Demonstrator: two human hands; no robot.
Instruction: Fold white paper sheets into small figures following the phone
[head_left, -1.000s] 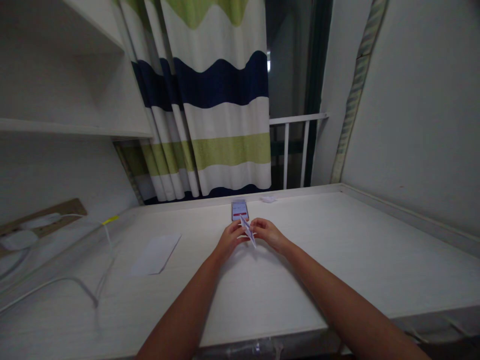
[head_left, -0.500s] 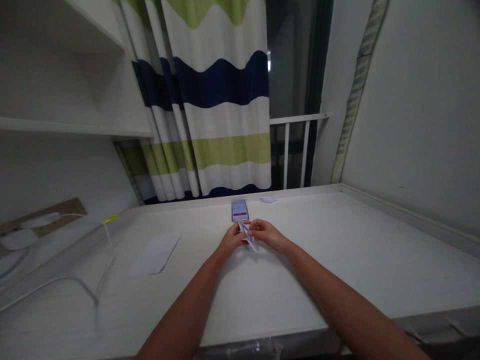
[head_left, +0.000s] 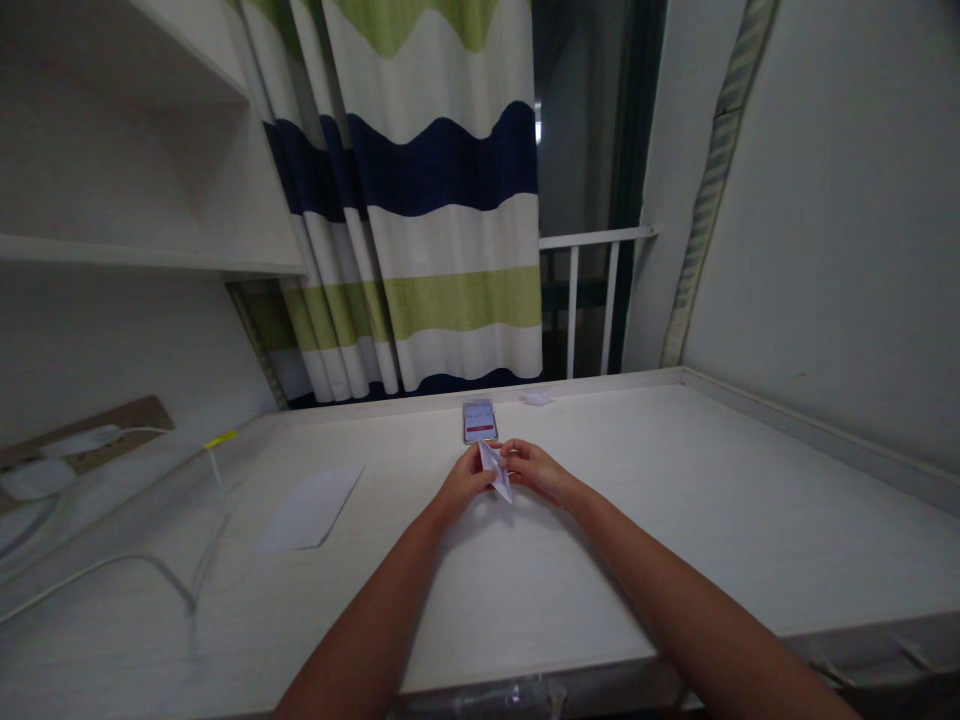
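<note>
Between my two hands is a small folded piece of white paper, with narrow pointed ends and slanting edges. My left hand pinches its left side, thumb on the near face. On the other side, the fingers of my right hand are closed on the paper's right edge; some fingertips are hidden behind it. Just beyond the hands a phone lies face up on the white desk, its screen lit with a red bar.
Flat white sheets lie to the left. A small folded white paper rests by the desk's back edge. White cables run along the left side from plugs in a socket strip. A striped curtain hangs behind.
The folded paper has turned slightly, so a broader face of it now shows. Both hands have kept nearly the same place, with the right fingers shifted a little.
</note>
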